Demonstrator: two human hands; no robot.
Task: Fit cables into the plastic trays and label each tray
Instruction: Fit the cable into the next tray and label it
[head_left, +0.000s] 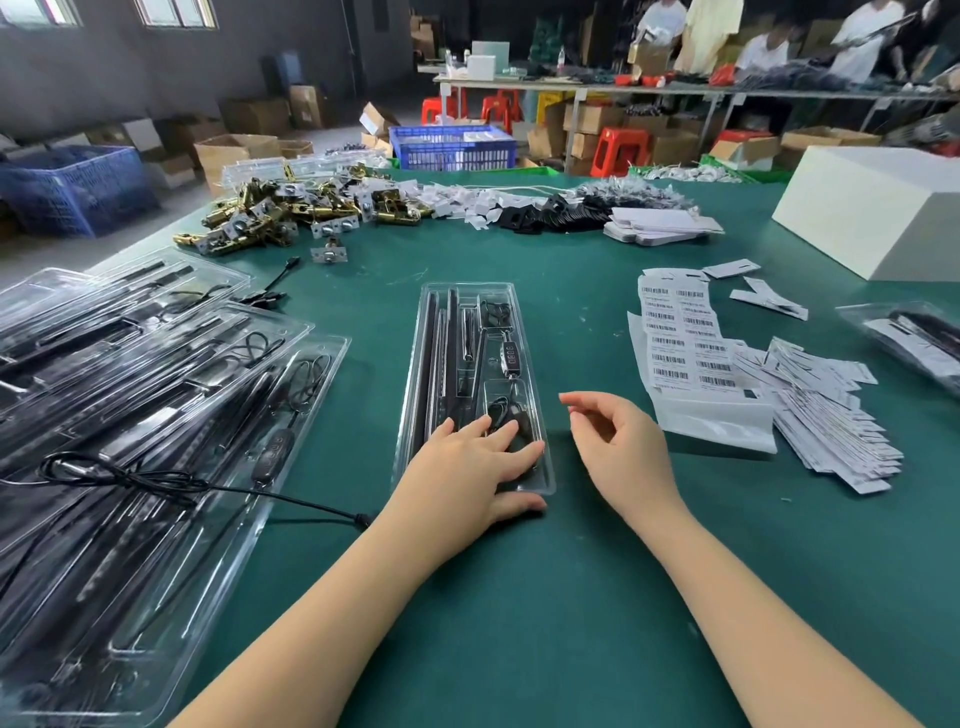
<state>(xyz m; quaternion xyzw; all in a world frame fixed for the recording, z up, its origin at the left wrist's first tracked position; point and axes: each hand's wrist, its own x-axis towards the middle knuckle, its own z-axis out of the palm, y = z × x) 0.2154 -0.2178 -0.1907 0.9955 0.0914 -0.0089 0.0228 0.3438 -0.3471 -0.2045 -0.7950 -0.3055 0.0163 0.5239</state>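
Directly ahead of both hands, a clear plastic tray (470, 296) is laid lengthwise on a green table (571, 597), with black rods and a coiled cable (506, 410) seated inside. The tray's near end is pressed by the left hand (467, 467), fingers straight and spread over the cable compartment, thumb on the table at the rim. The right hand (618, 452) is held just beside the tray, loosely curled, holding nothing. Barcode labels (685, 338) are spread beyond the right hand; filled trays (156, 405) are stacked left of the left hand.
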